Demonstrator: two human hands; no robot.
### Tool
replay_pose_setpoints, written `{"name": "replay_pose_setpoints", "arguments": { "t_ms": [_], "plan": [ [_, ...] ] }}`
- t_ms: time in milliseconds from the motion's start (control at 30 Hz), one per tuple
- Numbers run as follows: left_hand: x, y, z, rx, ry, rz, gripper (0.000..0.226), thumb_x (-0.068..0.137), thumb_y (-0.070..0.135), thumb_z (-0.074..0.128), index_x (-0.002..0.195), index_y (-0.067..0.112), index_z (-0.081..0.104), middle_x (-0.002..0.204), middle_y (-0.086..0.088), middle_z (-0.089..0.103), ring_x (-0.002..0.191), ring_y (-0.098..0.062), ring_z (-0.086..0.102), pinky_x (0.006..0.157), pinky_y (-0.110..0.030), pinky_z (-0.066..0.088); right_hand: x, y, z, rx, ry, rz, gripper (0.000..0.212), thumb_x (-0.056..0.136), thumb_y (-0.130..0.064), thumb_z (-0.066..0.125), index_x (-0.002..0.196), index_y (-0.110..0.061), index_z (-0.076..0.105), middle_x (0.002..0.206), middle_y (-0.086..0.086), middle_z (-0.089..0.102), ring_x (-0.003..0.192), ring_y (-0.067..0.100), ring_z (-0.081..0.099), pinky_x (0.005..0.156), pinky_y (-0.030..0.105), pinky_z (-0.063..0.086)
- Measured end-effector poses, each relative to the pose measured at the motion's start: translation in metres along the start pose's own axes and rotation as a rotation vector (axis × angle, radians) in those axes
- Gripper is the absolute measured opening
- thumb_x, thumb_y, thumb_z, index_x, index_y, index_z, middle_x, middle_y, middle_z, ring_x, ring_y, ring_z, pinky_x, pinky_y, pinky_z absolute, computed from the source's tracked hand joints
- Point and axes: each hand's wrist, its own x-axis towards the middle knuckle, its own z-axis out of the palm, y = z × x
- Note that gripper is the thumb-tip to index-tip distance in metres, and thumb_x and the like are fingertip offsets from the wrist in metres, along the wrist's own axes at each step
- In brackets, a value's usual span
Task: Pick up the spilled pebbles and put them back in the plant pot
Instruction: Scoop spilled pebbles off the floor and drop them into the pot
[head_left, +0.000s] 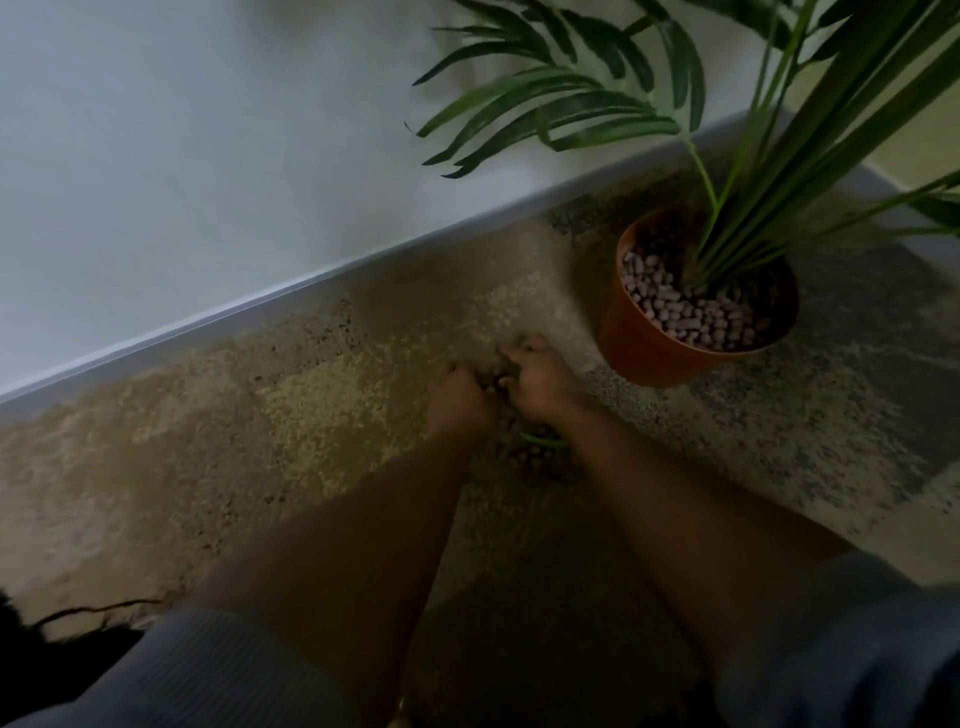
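Judging from the head view, the job was partway through: the plant pot (670, 358) already held a thick layer of pale pebbles around the stems, while a dark scatter of spilled pebbles (524, 447) was left on the carpet (322, 415), lying between the two wrists and just nearer the person than the hands. A green leaf strip (543, 440) lay among them. Both hands worked low on the floor, close together and almost touching. The left hand (460, 397) had its fingers curled under, knuckles up, as though gathering stones into the palm; the dim, soft picture did not show plainly whether anything lay inside that grip, so I could not tell what it held. The right hand (537, 376) was likewise bent down with fingers curled toward the carpet, and a few small dark lumps showed at its fingertips, probably pebbles being pinched, though this too was uncertain. The pot stood beyond and to the right of the right hand, near but not touching it, so the carry looked short. Both forearms reached forward and converged, bare below grey sleeves (197, 670). Palm fronds (571, 104) hung above, beyond the hands, before the white wall (208, 156).
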Motion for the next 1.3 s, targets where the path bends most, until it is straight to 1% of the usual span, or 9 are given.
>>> {"name": "replay_pose_setpoints", "arguments": {
  "t_ms": [200, 367, 533, 667, 867, 1000, 1133, 1233, 1300],
  "plan": [
    [-0.003, -0.004, -0.006, -0.029, 0.009, -0.008, 0.027, 0.088, 0.011, 0.055, 0.113, 0.01, 0.065, 0.121, -0.012, 0.064, 0.116, -0.027, 0.058, 0.097, -0.031, 0.044, 0.006, -0.006, 0.013, 0.057, 0.016, -0.047, 0.01, 0.089, -0.013, 0.058, 0.098, -0.014, 0.056, 0.099, 0.001, 0.051, 0.094, 0.02, 0.054, 0.069, 0.026, 0.037],
    [-0.018, -0.02, -0.017, -0.027, -0.111, 0.026, 0.024, 0.087, 0.022, 0.061, 0.111, 0.022, 0.068, 0.115, -0.003, 0.068, 0.107, -0.02, 0.064, 0.09, -0.027, 0.048, -0.012, -0.006, 0.009, 0.02, -0.068, -0.176, 0.011, 0.081, -0.005, 0.068, 0.092, -0.005, 0.071, 0.113, 0.014, 0.055, 0.102, 0.028, 0.057, 0.086, 0.028, 0.044],
    [-0.038, -0.036, -0.028, 0.034, -0.225, 0.057, 0.021, 0.086, 0.026, 0.068, 0.106, 0.019, 0.066, 0.095, 0.002, 0.064, 0.087, -0.013, 0.062, 0.076, -0.024, 0.049, -0.029, -0.005, 0.003, -0.071, -0.145, -0.23, 0.023, 0.088, -0.007, 0.061, 0.107, -0.013, 0.072, 0.12, 0.01, 0.055, 0.108, 0.026, 0.057, 0.091, 0.029, 0.045],
    [-0.052, -0.044, -0.03, 0.162, -0.259, 0.068, 0.018, 0.083, 0.028, 0.071, 0.1, 0.025, 0.066, 0.099, 0.003, 0.065, 0.1, -0.015, 0.062, 0.089, -0.032, 0.051, -0.039, 0.0, 0.006, -0.232, -0.217, -0.226, 0.024, 0.089, -0.013, 0.062, 0.112, -0.016, 0.069, 0.126, 0.01, 0.052, 0.108, 0.029, 0.058, 0.095, 0.038, 0.05],
    [-0.064, -0.042, -0.028, 0.239, -0.245, 0.072, 0.017, 0.085, 0.028, 0.069, 0.101, 0.023, 0.068, 0.109, 0.002, 0.065, 0.103, -0.015, 0.06, 0.085, -0.026, 0.047, -0.06, 0.001, 0.007, -0.343, -0.102, -0.3, 0.028, 0.095, -0.016, 0.047, 0.117, -0.012, 0.064, 0.128, 0.011, 0.05, 0.113, 0.028, 0.054, 0.095, 0.033, 0.045],
    [-0.066, -0.039, -0.028, 0.231, -0.257, 0.061, 0.017, 0.088, 0.019, 0.063, 0.104, 0.018, 0.07, 0.114, 0.0, 0.064, 0.107, -0.015, 0.059, 0.086, -0.023, 0.045, -0.066, 0.002, 0.008, -0.294, -0.087, -0.299, 0.022, 0.091, -0.014, 0.056, 0.111, -0.013, 0.066, 0.127, 0.008, 0.05, 0.112, 0.026, 0.054, 0.091, 0.032, 0.045],
    [-0.065, -0.041, -0.027, -0.021, -0.265, -0.091, 0.011, 0.088, 0.017, 0.064, 0.095, 0.019, 0.072, 0.101, 0.001, 0.067, 0.089, -0.011, 0.061, 0.071, -0.021, 0.049, -0.064, 0.003, 0.01, 0.065, 0.029, -0.116, 0.018, 0.087, -0.008, 0.063, 0.101, -0.016, 0.07, 0.115, 0.007, 0.06, 0.099, 0.021, 0.059, 0.084, 0.028, 0.048],
    [-0.062, -0.039, -0.023, -0.61, -0.218, -0.434, 0.007, 0.087, 0.015, 0.066, 0.091, 0.016, 0.072, 0.105, -0.008, 0.07, 0.09, -0.019, 0.068, 0.076, -0.034, 0.06, -0.065, -0.001, 0.0, 0.882, -0.024, 0.252, 0.022, 0.087, 0.0, 0.063, 0.107, -0.008, 0.066, 0.103, 0.01, 0.068, 0.09, 0.017, 0.063, 0.078, 0.028, 0.055],
    [-0.061, -0.033, -0.022, -0.969, -0.205, -0.572, 0.015, 0.089, 0.01, 0.062, 0.102, 0.01, 0.068, 0.107, -0.01, 0.066, 0.09, -0.018, 0.065, 0.07, -0.028, 0.061, -0.069, 0.001, -0.009, 1.425, -0.151, 0.39, 0.023, 0.091, 0.004, 0.057, 0.112, -0.003, 0.059, 0.098, 0.012, 0.063, 0.088, 0.018, 0.061, 0.076, 0.03, 0.056]
  ]
}}
